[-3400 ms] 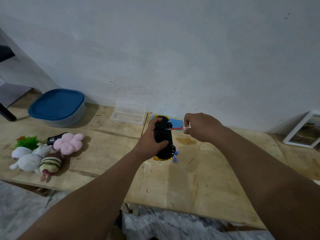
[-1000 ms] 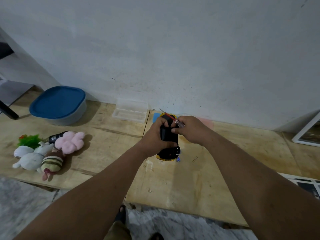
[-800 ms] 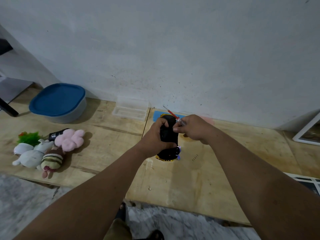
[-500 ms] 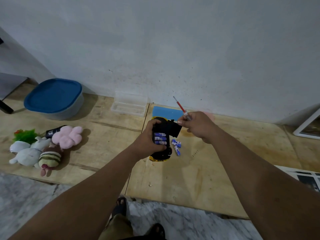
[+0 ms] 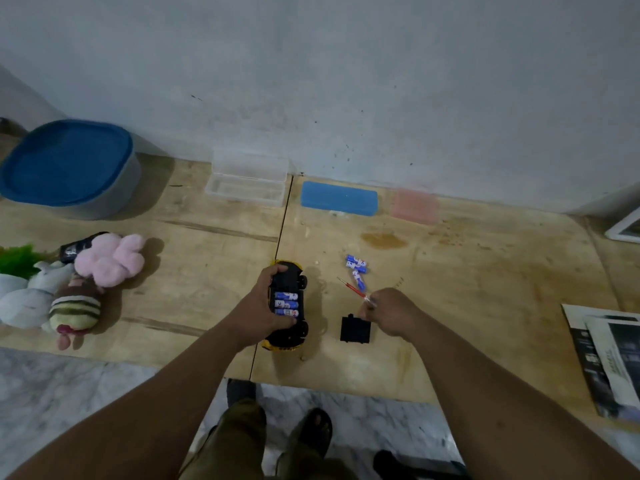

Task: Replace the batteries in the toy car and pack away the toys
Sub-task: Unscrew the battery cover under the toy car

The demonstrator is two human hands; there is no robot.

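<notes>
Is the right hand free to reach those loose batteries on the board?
Probably not yet: the way to the loose batteries looks clear, but the right hand grips a screwdriver, so it would likely need setting down first.

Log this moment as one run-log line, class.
left hand: grips toy car | batteries: exposed | right hand: holds screwdriver | cover: on table

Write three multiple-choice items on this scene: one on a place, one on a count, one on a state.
1. Where does the black battery cover lie?
A. on the car
B. on the board right of the car
C. in the blue-lidded tub

2. How many batteries show in the toy car?
A. one
B. three
C. five

3. What does the right hand hold?
A. a red screwdriver
B. a plush toy
C. nothing

Key: B, the cover rests flat beside the car; B, three blue-white cells sit in its open bay; A, the screwdriver juts from its grip.
</notes>
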